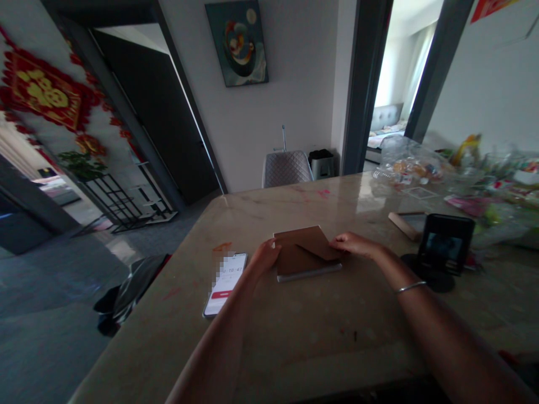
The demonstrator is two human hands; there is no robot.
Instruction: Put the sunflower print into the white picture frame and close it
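A brown-backed picture frame (301, 261) with a pale rim lies on the stone-topped table (303, 336) in front of me. A slanted brown flap with a dark gap under its edge runs across its back. My left hand (266, 255) has its fingers closed around the frame's left edge near the far corner. On the opposite side, my right hand (351, 245) pinches the right end of the flap. Just left of my left forearm, a phone (225, 283) with a lit white screen rests face up, partly covered by the arm.
A black device with a screen (445, 247) stands on a round base right of my hands. Behind it lies a light-edged flat object (407, 224). Clear plastic bags (416, 163) crowd the far right. A quilted grey chair (287, 167) stands beyond the table.
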